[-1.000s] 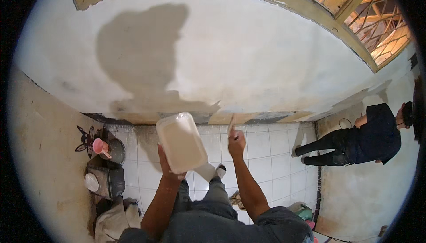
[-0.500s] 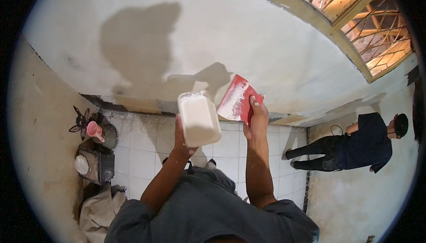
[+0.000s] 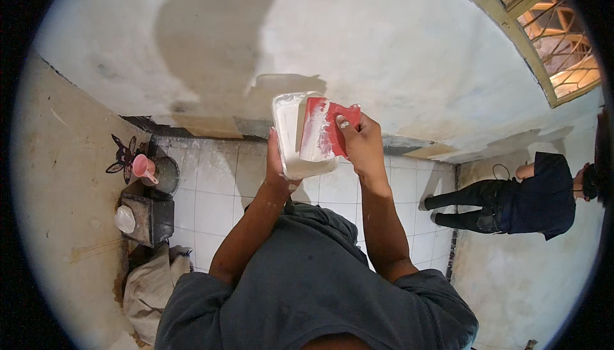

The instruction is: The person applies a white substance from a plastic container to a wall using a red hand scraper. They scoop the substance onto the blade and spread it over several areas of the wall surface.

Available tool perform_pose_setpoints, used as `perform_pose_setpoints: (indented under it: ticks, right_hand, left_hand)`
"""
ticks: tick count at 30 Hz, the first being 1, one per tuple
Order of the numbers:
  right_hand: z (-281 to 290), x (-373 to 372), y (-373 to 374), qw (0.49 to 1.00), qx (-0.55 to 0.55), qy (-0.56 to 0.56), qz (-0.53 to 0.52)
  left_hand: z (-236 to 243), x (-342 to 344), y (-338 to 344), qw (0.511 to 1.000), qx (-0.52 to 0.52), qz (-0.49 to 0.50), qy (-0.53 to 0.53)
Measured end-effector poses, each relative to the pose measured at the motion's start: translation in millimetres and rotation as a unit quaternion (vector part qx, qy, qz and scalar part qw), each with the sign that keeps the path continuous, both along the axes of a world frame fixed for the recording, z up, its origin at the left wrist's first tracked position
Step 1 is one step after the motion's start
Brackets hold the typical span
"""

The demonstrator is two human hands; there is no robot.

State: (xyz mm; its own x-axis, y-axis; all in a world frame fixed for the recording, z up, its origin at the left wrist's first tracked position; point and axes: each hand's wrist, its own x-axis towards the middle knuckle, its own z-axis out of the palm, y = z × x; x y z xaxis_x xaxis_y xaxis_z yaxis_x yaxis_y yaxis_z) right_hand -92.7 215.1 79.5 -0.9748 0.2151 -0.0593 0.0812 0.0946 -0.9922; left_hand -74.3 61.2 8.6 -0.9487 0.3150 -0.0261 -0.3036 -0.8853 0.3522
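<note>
My left hand [image 3: 279, 170] is closed around the left side of a white rectangular tub [image 3: 286, 113] holding smooth, off-white filler paste. In my right hand [image 3: 364, 148] is a red, flat putty spreader [image 3: 329, 123], gripped at its right end with the thumb on top. White paste smears the spreader's face. Its blade end lies over the tub's opening and hides part of the paste; whether it touches the paste I cannot tell. Spots of paste mark both hands. Both are held before a patchy, pale wall [image 3: 358, 49].
At left, a pink dipper [image 3: 144, 167] rests on a dark bucket [image 3: 167, 176], beside a butterfly ornament [image 3: 123, 158], a dark box [image 3: 153, 219] and a pale sack [image 3: 147, 292]. A person in dark clothes [image 3: 537, 196] stands at the right wall. A barred window [image 3: 563, 49] is at upper right.
The spreader has moved left from beside the tub to over its opening. The tub has shifted up and slightly right, and my view has moved a little.
</note>
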Motion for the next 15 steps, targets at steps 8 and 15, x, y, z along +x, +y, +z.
perform_pose_setpoints:
  ticks: [8, 15]
  right_hand:
    - [-6, -14, 4, 0.979, 0.181, -0.012, 0.095]
    - [-22, -22, 3, 0.976, 0.166, -0.018, 0.143]
  left_hand:
    - [3, 0, 14, 0.997, 0.053, -0.031, -0.054]
    - [-5, 2, 25, 0.996, -0.031, -0.028, -0.082]
